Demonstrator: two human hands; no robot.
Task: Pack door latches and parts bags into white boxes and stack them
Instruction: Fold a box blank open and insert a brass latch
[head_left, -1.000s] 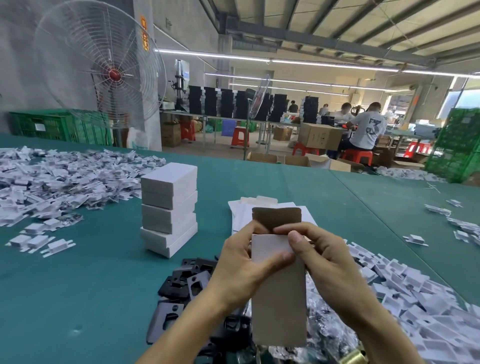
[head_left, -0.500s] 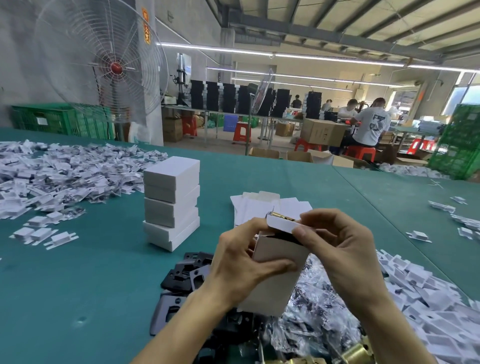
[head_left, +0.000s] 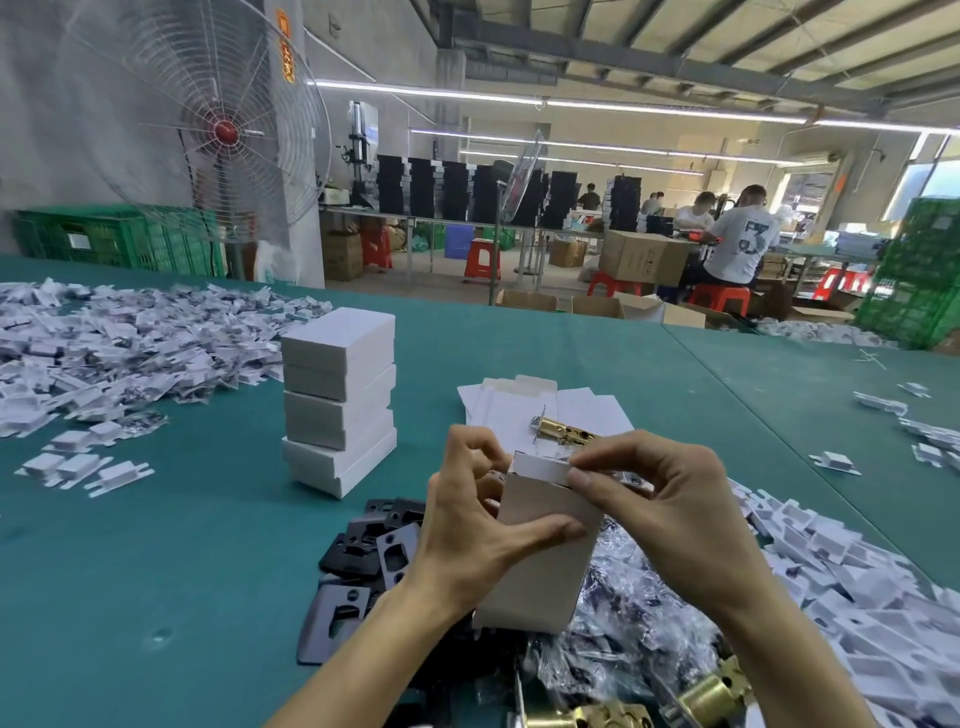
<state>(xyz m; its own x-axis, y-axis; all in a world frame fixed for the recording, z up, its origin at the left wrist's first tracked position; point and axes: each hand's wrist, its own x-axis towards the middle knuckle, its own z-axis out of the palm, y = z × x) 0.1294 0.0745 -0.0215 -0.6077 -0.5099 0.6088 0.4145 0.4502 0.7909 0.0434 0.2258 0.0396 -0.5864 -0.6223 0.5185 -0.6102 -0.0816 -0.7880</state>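
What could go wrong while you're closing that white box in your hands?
The right hand only pinches the top flap of the white box, so it might crease or pop open. A brass latch shows just beyond the open top; if it is sticking out, which I cannot tell, the flap could jam. The stack of boxes sits crooked, so one more might topple it.

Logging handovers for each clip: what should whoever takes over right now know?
Left hand grips the white box; right hand pinches its top flap.
A brass latch shows behind the box top; whether inside, unclear.
Done: three closed boxes stacked.
Left: close this box, stack it, then fold more from the flat boxes, filling them from the bags.
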